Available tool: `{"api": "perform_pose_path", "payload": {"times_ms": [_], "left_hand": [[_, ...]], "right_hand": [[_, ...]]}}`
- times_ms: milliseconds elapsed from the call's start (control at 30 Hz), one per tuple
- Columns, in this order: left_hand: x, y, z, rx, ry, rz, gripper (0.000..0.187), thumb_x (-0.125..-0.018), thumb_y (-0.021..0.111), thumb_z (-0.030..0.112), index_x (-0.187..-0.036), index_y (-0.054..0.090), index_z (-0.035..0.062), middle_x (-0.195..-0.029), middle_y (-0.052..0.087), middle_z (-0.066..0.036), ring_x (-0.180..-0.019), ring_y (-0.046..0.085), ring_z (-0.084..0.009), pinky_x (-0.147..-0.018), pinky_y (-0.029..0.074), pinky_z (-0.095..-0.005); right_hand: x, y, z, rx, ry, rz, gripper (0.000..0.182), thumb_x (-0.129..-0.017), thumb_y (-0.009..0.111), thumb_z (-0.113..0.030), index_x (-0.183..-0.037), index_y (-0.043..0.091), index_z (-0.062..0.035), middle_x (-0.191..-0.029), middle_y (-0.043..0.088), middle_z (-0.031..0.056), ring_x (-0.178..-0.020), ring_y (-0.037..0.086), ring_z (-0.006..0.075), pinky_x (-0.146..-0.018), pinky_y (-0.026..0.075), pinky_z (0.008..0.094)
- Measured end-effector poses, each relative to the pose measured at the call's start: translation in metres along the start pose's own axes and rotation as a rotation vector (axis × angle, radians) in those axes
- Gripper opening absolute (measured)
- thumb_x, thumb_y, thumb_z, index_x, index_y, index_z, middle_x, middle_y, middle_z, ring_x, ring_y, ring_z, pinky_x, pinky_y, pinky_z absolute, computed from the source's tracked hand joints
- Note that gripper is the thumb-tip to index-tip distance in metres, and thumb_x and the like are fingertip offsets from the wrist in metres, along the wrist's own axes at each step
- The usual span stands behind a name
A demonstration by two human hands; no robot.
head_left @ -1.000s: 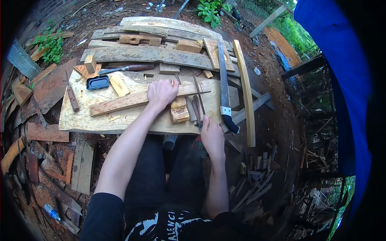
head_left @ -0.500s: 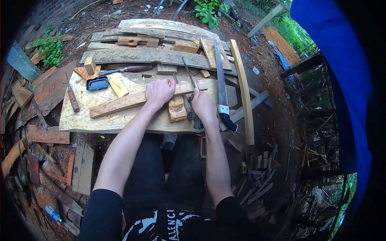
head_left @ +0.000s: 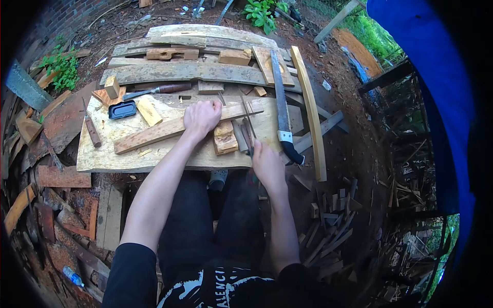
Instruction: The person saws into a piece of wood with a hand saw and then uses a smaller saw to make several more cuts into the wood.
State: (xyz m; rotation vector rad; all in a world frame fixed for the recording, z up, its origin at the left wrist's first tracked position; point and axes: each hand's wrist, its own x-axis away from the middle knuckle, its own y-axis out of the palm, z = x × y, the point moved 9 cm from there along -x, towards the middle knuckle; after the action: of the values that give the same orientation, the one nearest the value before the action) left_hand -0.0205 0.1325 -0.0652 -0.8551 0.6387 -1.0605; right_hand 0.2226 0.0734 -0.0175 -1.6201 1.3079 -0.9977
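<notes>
My left hand (head_left: 202,118) is closed around a long wooden strip (head_left: 156,135), pressing it down on the thick pale workbench slab (head_left: 179,161). A cut wooden block (head_left: 224,139) lies under the strip's right part. My right hand (head_left: 268,163) grips a thin, narrow file (head_left: 248,116), whose long blade crosses the strip near its right end. The hand itself is low, by the slab's front edge. Between the block and my right hand lie some slim tools, partly hidden and hard to make out.
A handsaw (head_left: 281,97) and a long bar (head_left: 309,113) lie to the right. On the left are a chisel (head_left: 172,88), a black tray (head_left: 122,109) and a wood-handled tool (head_left: 92,131). Planks (head_left: 190,73) lie behind; offcuts (head_left: 331,226) cover the ground.
My right hand has drawn the file down and toward me, so less of its blade reaches beyond the strip. My left hand stays on the strip.
</notes>
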Motion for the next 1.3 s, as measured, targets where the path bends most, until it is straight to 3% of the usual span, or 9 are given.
{"api": "perform_pose_path", "payload": {"times_ms": [167, 267, 633, 867, 1000, 1300], "left_hand": [[0.003, -0.009, 0.003, 0.0, 0.002, 0.012, 0.056, -0.098, 0.04, 0.04, -0.089, 0.079, 0.0007, -0.087, 0.073, -0.028, -0.084, 0.073, -0.0437, -0.08, 0.057, -0.0516], [0.003, -0.007, 0.002, -0.013, -0.009, -0.01, 0.057, -0.098, 0.04, 0.04, -0.088, 0.078, -0.0003, -0.088, 0.073, -0.028, -0.084, 0.073, -0.0436, -0.08, 0.057, -0.0518], [0.004, -0.006, 0.001, -0.009, 0.011, 0.072, 0.053, -0.097, 0.042, 0.039, -0.085, 0.078, 0.0019, -0.085, 0.072, -0.027, -0.081, 0.073, -0.0429, -0.078, 0.057, -0.0514], [0.002, -0.008, 0.001, -0.039, 0.002, 0.03, 0.053, -0.098, 0.042, 0.039, -0.086, 0.078, 0.0025, -0.086, 0.072, -0.027, -0.082, 0.073, -0.0428, -0.078, 0.057, -0.0513], [0.003, -0.008, 0.002, -0.001, 0.0, 0.014, 0.052, -0.098, 0.041, 0.039, -0.089, 0.078, 0.0037, -0.086, 0.072, -0.028, -0.084, 0.073, -0.0443, -0.08, 0.056, -0.0529], [0.001, -0.003, 0.001, -0.016, -0.006, 0.018, 0.054, -0.097, 0.041, 0.04, -0.087, 0.079, 0.0031, -0.087, 0.072, -0.027, -0.083, 0.073, -0.0432, -0.079, 0.057, -0.0516]], "right_hand": [[-0.084, 0.025, -0.03, 0.005, -0.077, 0.032, 0.055, -0.109, 0.035, -0.04, -0.1, 0.07, 0.0007, -0.096, 0.07, 0.0328, -0.095, 0.068, 0.0521, -0.087, 0.051, 0.0612], [-0.087, 0.024, -0.034, 0.0, -0.087, 0.065, 0.056, -0.109, 0.034, -0.04, -0.1, 0.07, 0.0015, -0.095, 0.07, 0.0326, -0.096, 0.067, 0.0523, -0.087, 0.051, 0.061], [0.047, 0.01, 0.017, 0.022, 0.112, -0.072, 0.05, -0.11, 0.035, -0.041, -0.103, 0.066, -0.0019, -0.09, 0.07, 0.0318, -0.092, 0.067, 0.0528, -0.084, 0.05, 0.063], [-0.058, 0.029, -0.02, -0.039, -0.013, 0.045, 0.053, -0.11, 0.035, -0.042, -0.103, 0.067, -0.0005, -0.093, 0.07, 0.0315, -0.094, 0.067, 0.0522, -0.086, 0.051, 0.0616], [-0.077, 0.027, -0.03, -0.055, -0.044, 0.072, 0.056, -0.11, 0.035, -0.043, -0.104, 0.069, 0.001, -0.096, 0.071, 0.0313, -0.096, 0.067, 0.0519, -0.088, 0.051, 0.0611], [0.026, 0.011, 0.015, -0.102, 0.051, -0.013, 0.051, -0.11, 0.036, -0.043, -0.107, 0.067, -0.002, -0.093, 0.069, 0.0328, -0.096, 0.065, 0.0542, -0.085, 0.049, 0.0624]]}}
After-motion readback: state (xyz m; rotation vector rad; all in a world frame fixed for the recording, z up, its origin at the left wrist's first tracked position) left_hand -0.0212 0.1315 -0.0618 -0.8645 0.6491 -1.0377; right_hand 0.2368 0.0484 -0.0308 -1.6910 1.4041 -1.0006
